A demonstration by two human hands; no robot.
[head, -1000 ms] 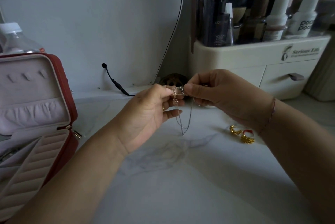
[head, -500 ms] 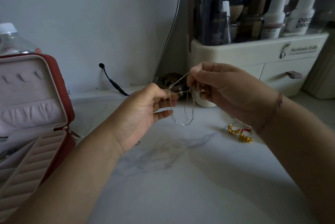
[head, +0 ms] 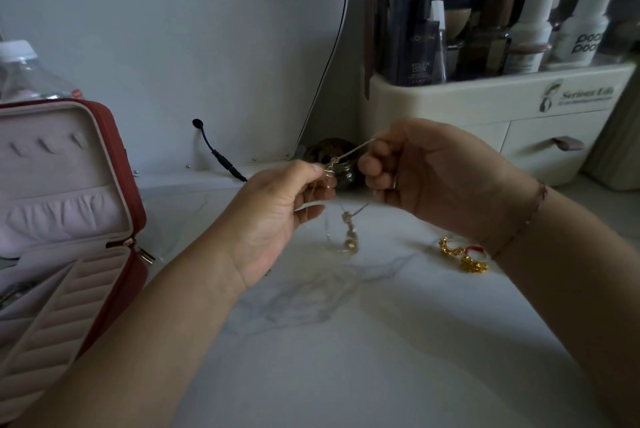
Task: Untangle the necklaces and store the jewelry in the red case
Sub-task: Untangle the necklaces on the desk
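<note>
Two hands meet above the tabletop, and the necklaces are strung between them. Your left hand pinches the knot between thumb and forefinger. Your right hand, fingers curled in, grips one strand higher and to the right, so a short length runs taut. The rest hangs below in a blurred loop, and you cannot tell whether its low end touches the surface. Holding the tangle in the air likely lets the slack fall by its own weight and shows you where the strands cross. The red case stands open at the near left, lid upright and padded rows facing you, ready to receive pieces. What lies in its nearest compartment is unclear. The gold earrings lie on the right, just beside your right wrist and well apart from the case, not yet stored. The surface is smooth, white and marble-veined, so a dropped chain should slide easily. A pale wall closes the far side, with a black cable, a small dark jar, a cream organizer of bottles at far right, and a plastic bottle behind the case.
</note>
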